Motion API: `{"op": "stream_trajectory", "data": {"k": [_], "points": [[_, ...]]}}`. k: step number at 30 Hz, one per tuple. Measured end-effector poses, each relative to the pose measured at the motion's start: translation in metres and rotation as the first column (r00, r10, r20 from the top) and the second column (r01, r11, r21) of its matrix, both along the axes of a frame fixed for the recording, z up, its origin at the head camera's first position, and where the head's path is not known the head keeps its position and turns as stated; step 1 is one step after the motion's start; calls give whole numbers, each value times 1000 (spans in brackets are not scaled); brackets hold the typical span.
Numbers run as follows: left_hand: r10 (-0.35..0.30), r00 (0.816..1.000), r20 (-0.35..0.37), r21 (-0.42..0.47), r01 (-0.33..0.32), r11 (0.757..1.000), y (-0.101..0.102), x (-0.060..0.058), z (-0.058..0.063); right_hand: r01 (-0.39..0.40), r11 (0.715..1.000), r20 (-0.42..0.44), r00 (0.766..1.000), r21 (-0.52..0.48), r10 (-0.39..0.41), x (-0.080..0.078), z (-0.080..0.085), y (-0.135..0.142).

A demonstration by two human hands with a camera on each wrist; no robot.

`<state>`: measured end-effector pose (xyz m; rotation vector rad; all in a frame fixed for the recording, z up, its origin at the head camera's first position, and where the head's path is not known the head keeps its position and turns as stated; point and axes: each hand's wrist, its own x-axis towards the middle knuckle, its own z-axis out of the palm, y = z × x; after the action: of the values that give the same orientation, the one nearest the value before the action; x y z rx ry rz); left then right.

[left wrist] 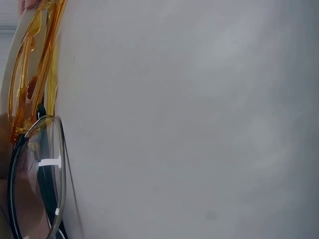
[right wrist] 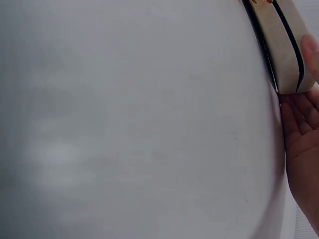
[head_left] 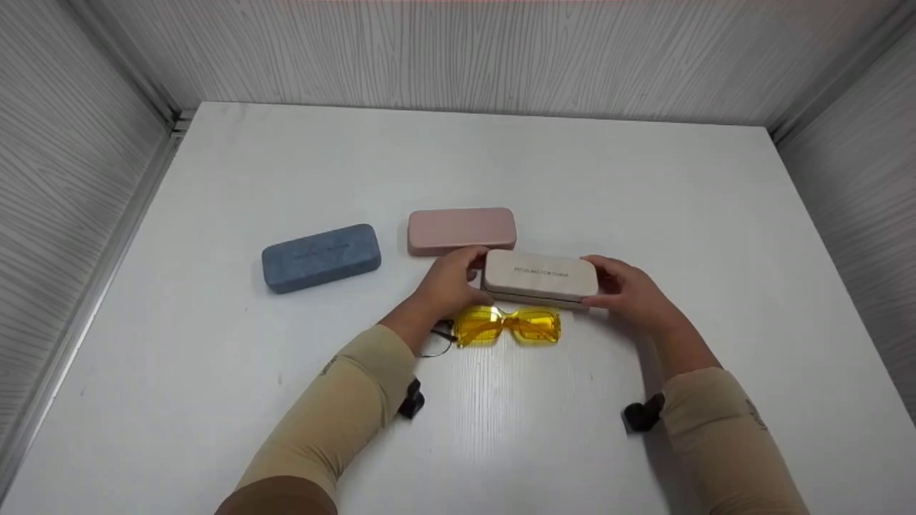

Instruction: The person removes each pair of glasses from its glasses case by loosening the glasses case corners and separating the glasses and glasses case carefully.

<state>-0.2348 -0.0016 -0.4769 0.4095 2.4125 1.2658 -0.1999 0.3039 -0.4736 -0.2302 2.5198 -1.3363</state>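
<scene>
A beige glasses case (head_left: 542,275) with dark lettering on its lid lies closed on the white table. My left hand (head_left: 447,285) holds its left end between thumb and fingers. At the opposite end, my right hand (head_left: 630,292) grips the case, the thumb (right wrist: 311,50) near its corner. Just in front of the case are yellow-tinted glasses (head_left: 508,326), which also show in the left wrist view. Beside them, partly hidden by my left wrist, lies a pair of thin-rimmed clear glasses (left wrist: 61,174).
A pink case (head_left: 461,230) lies just behind the beige one. Farther left is a blue case (head_left: 322,258), set at a slant. Grey wood-grain panels (head_left: 458,57) enclose the back and both sides of the table (head_left: 486,157).
</scene>
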Motion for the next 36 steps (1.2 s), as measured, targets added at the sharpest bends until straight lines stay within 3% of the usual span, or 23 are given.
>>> {"op": "stream_trajectory", "data": {"k": [4,10,12,21,28,36], "points": [[-18,1000,-10,-7,18,1000,0,-1,1,12,1000,3,1000,20,-12,3,9,-5],[-52,999,-13,-35,52,998,-1,-2,2,15,999,2,1000,28,-15,3,3,-1],[-46,999,2,-27,46,999,-2,-2,1,14,1000,-4,1000,27,-14,1,-2,1],[-8,1000,18,13,8,1000,-2,-1,2,12,1000,21,1000,27,-13,-3,4,2],[-31,999,-20,-10,31,999,-2,-1,1,24,997,35,999,-76,-22,-5,4,2],[-33,998,-55,-28,32,999,-1,-2,-2,32,972,66,998,-234,-17,-8,6,1]]}}
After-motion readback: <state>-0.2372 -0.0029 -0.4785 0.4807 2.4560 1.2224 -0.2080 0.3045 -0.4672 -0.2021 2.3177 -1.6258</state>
